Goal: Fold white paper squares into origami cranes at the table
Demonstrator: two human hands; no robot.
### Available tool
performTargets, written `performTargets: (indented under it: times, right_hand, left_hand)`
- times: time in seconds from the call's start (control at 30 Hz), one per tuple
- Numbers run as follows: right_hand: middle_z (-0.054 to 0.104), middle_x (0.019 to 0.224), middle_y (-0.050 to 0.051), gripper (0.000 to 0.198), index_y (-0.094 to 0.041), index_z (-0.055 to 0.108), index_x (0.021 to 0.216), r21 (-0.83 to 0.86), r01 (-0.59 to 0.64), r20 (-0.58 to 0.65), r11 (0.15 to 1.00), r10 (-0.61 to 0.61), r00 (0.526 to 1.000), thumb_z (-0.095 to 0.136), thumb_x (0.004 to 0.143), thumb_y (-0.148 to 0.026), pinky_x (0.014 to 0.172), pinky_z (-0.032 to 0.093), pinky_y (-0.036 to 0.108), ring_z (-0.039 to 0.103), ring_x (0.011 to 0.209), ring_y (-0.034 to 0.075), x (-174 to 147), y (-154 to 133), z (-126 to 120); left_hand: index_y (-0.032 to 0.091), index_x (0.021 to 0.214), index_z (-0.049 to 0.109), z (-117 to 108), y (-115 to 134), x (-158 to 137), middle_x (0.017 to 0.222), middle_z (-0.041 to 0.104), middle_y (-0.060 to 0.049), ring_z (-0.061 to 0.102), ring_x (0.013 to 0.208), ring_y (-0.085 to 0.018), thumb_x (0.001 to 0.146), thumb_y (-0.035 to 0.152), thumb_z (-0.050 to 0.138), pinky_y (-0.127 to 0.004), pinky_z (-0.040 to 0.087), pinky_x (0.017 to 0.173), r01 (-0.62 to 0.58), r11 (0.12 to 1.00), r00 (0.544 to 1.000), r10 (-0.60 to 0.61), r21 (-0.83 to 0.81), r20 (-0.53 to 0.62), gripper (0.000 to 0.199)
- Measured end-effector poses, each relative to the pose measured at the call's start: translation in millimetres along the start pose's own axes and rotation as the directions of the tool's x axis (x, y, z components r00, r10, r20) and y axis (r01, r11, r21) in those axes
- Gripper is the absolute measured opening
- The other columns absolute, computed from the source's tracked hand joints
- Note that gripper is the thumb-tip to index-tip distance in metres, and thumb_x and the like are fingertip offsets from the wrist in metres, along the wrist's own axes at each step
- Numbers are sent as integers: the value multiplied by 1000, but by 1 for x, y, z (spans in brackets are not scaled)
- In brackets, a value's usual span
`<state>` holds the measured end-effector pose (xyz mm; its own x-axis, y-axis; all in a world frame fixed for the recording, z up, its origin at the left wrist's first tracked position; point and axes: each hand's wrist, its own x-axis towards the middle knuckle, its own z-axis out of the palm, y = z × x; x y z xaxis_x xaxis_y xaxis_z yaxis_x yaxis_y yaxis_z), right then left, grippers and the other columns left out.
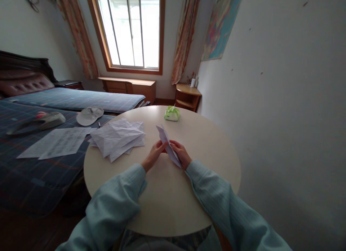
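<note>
A folded sheet of white paper [173,155] is held above the middle of the round table, tilted with its upper end leaning left. My left hand [156,152] pinches it from the left side, thumb against the paper. My right hand [181,153] grips it from the right, the fingers partly hidden behind it. To the left lies a pile of creased white paper sheets [119,135], apart from both hands. Beyond the hands stands a green and white tissue pack [172,114].
The round cream table [216,150] has a white wall [292,117] close on its right. On the left, a bed [40,182] with a dark plaid cover bears printed sheets [62,141], a pale cap [90,116] and a grey object [51,120]. Behind are a window and low wooden furniture [135,86].
</note>
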<state>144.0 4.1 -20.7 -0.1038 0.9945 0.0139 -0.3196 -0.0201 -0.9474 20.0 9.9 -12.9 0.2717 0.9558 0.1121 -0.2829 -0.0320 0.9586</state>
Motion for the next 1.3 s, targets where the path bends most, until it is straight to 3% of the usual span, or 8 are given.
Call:
performTargets:
  times: [0.13, 0.33, 0.53, 0.73, 0.87, 1.07, 1.3]
  right_hand:
    - [65, 69, -1, 35, -20, 60, 86, 68, -13, -30, 998, 15, 999, 67, 56, -37, 55, 45, 25, 57, 59, 13, 0, -3, -1]
    - [64, 67, -2, 33, -20, 61, 83, 99, -2, -25, 995, 4, 1000, 68, 54, -35, 53, 43, 24, 55, 56, 11, 0, -3, -1]
    - [64, 71, -2, 31, -21, 59, 83, 70, 32, -87, 997, -26, 996, 66, 56, -36, 60, 43, 26, 56, 63, 12, 1, -1, -1]
    - [61, 74, -2, 27, -20, 59, 79, -21, 35, -111, 999, -37, 993, 64, 59, -36, 61, 41, 25, 54, 66, 12, 2, 0, -3]
    - [59, 77, -1, 25, -19, 56, 76, -33, 99, -116, 995, -102, 988, 64, 60, -37, 66, 41, 26, 54, 71, 11, 2, -2, -3]
    - [57, 69, -2, 25, -17, 55, 69, -144, 120, -89, 982, -134, 987, 64, 60, -39, 67, 40, 26, 53, 68, 11, 2, 0, -3]
    - [55, 67, -3, 28, -18, 55, 66, -106, 98, -54, 990, -104, 993, 61, 62, -45, 61, 40, 25, 50, 63, 10, 3, 1, -6]
  left_hand:
    - [13, 88, 58, 4, -8, -1, 71, 57, -1, 51, 60, -9, 62, 44, 63, -21, 40, 56, 33, 999, 994, -36, 35, 107, 41]
    - [13, 91, 56, 1, -14, 1, 69, 54, 0, 47, 56, -7, 68, 39, 57, -19, 37, 52, -19, 993, 994, 7, 119, 105, 34]
    - [13, 79, 58, 0, -6, -1, 63, 55, 0, 49, 54, -9, 70, 28, 45, -22, 40, 53, -63, 977, 998, 60, 202, 22, 22]
    - [13, 66, 56, -9, -11, 8, 53, 51, 1, 48, 49, -10, 69, 35, 49, -22, 38, 48, -133, 925, 981, 175, 357, -88, 23]
    - [14, 59, 52, -14, -13, 10, 52, 50, 2, 45, 47, -10, 70, 39, 50, -22, 36, 47, -144, 883, 954, 243, 446, -173, 27]
    - [14, 62, 55, -11, -13, 9, 55, 52, 2, 48, 52, -10, 69, 38, 51, -21, 37, 50, -141, 914, 971, 202, 379, -125, 26]
    - [13, 63, 55, -8, -11, 7, 58, 52, 2, 48, 60, -11, 68, 36, 52, -23, 39, 58, -169, 917, 978, 203, 360, -57, 24]
